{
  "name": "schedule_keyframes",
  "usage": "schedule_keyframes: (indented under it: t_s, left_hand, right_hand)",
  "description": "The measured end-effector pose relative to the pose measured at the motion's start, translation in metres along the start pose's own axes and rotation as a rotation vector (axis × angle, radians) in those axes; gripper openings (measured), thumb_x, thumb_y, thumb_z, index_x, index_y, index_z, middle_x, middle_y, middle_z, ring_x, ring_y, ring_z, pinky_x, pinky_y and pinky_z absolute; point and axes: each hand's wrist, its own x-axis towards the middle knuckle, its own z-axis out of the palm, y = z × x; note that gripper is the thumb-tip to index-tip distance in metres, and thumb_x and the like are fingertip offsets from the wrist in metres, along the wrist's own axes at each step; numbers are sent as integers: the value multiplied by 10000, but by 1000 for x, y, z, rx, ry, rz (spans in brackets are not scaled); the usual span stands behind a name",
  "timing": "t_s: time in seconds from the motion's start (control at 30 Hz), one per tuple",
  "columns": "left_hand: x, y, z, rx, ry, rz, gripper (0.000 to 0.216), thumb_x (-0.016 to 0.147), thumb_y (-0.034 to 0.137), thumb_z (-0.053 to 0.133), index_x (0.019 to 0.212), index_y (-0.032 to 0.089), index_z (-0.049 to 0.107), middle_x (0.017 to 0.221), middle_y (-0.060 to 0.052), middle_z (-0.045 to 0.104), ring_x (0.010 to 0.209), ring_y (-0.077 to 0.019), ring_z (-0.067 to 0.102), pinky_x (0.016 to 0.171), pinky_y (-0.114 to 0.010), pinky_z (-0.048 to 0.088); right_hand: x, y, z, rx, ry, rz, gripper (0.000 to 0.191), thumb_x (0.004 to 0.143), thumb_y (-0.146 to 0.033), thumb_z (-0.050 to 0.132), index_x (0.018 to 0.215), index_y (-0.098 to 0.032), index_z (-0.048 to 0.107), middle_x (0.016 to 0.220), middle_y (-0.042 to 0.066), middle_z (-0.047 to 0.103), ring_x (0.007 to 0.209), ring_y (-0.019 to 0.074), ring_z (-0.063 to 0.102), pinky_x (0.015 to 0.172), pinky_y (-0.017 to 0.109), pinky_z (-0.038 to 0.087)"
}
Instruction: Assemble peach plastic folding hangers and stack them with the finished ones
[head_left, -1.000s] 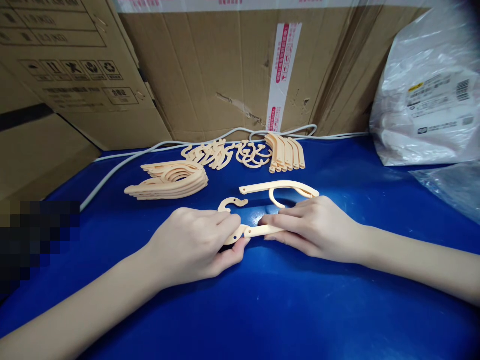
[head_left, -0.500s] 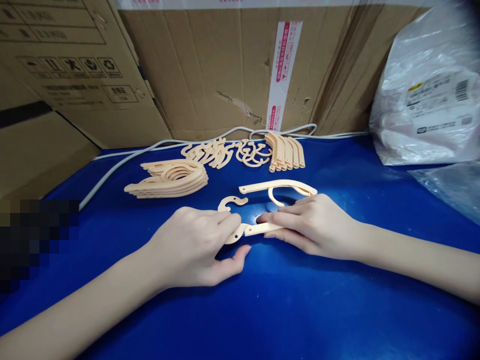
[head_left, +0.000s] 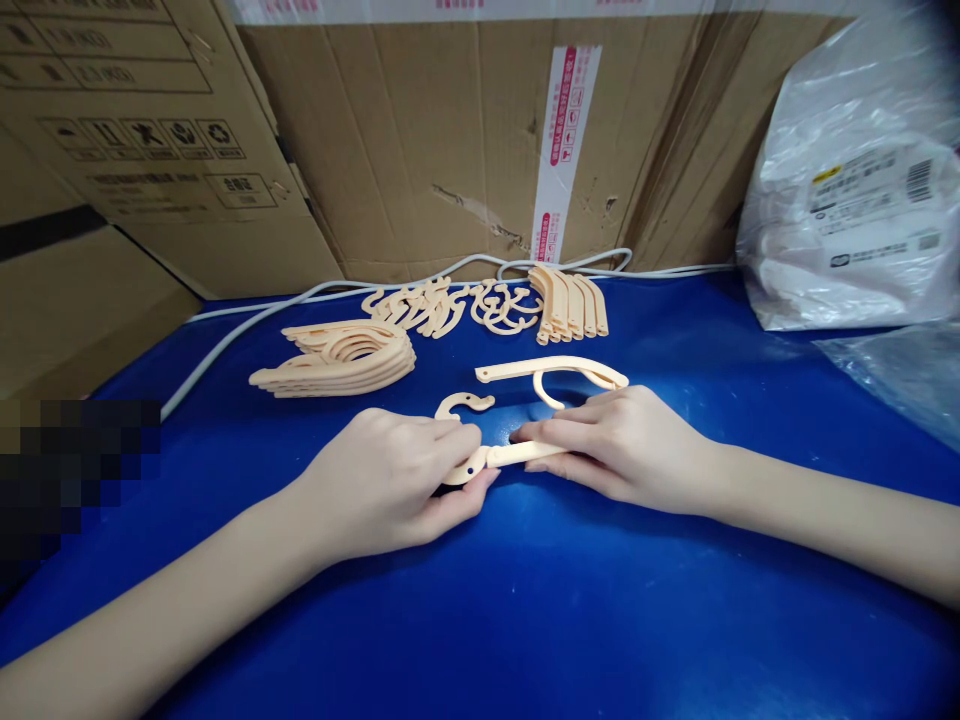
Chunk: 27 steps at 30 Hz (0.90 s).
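Observation:
My left hand (head_left: 390, 480) is closed on a cream plastic curved hanger piece (head_left: 469, 470) with a small hole, thumb below it and fingers above. Its end meets the end of a straight-looking hanger arm (head_left: 517, 455), which my right hand (head_left: 622, 440) pinches between thumb and fingers. Whether the two pieces are locked together I cannot tell. Just beyond my left fingers lies a cream hook piece (head_left: 452, 404), partly hidden by the hand. Behind my right hand, another hanger arm (head_left: 525, 368) and a curved hook (head_left: 540, 392) lie on the table.
A stack of folded cream hangers (head_left: 330, 375) sits at the left. Farther back are a heap of curved pieces (head_left: 420, 305), several hooks (head_left: 506, 310) and a row of arms (head_left: 570, 305). Behind them run a white cable (head_left: 300, 293) and cardboard boxes (head_left: 412, 130); a plastic bag (head_left: 847, 200) stands right.
My left thumb has moved up to press near the joint of the two pieces. The pieces have come slightly closer in line; my right hand keeps its grip.

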Motion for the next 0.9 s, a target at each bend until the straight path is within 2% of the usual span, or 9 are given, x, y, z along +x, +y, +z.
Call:
schedule_keyframes:
  t_s: [0.2, 0.37, 0.47, 0.73, 0.9]
  left_hand:
    - [-1, 0, -3, -6, -21, 31, 308, 983, 256, 465, 680, 209, 435, 557, 61, 528, 451, -99, 511, 455, -278, 256]
    - [-2, 9, -2, 75, -17, -105, 297, 988, 281, 446, 706, 201, 497, 530, 41, 562, 420, -130, 529, 434, -283, 215]
    - [-2, 12, -2, 91, -5, -130, 299, 984, 288, 445, 702, 202, 494, 524, 38, 565, 414, -136, 526, 433, -279, 197]
    - [-4, 3, -4, -54, -47, 20, 341, 977, 288, 488, 653, 202, 427, 542, 68, 525, 446, -93, 497, 459, -272, 232]
    - [-4, 8, -4, 50, -18, -84, 324, 1000, 293, 435, 692, 203, 479, 532, 43, 561, 443, -122, 532, 449, -272, 217]
  right_hand:
    - [1, -1, 0, -5, 12, -5, 295, 1045, -338, 471, 1166, -207, 706, 922, 29, 794, 686, 155, 727, 609, 263, 461]
    - [2, -3, 0, -16, 21, 27, 285, 1040, -316, 481, 1166, -185, 701, 884, 29, 789, 681, 160, 724, 601, 265, 455]
    - [2, -4, -1, -11, 13, 25, 290, 1042, -321, 478, 1178, -185, 695, 882, 29, 788, 677, 153, 721, 605, 259, 458]
    - [2, -5, -2, -17, 27, -83, 309, 1054, -323, 452, 1169, -175, 698, 852, 33, 781, 667, 143, 713, 619, 253, 480]
    - [3, -4, -1, -20, 43, -29, 301, 1049, -318, 463, 1179, -176, 695, 901, 38, 788, 702, 157, 733, 631, 259, 502]
